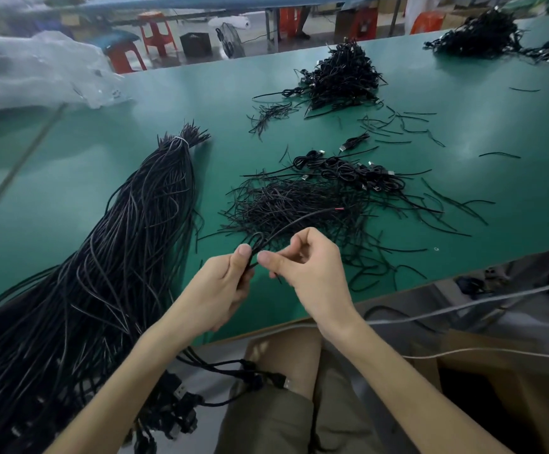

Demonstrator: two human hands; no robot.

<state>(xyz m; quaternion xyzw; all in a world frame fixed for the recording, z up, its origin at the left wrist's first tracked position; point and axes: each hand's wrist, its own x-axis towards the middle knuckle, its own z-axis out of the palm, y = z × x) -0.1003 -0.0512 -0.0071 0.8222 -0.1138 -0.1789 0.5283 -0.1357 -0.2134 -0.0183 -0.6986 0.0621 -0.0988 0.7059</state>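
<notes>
Plainly mid-coil, seen from the head: grips a folded black cable (312, 213) in the left hand (224, 283), thumb on the loop to stop it springing open; pinches the same cable with the right hand (306, 267) just beside, probably to shape the next turn. Holds it above the table (103, 165) near its front edge, over loose ties (286, 201). Counted: one cable in hand, one tied bundle (148, 208) at left, two far heaps of coils (342, 77) — ties beyond counting.

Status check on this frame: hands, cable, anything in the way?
Left hand and right hand pinch one cable, looped at the top. Wire pile close behind. Bundle lies left.
</notes>
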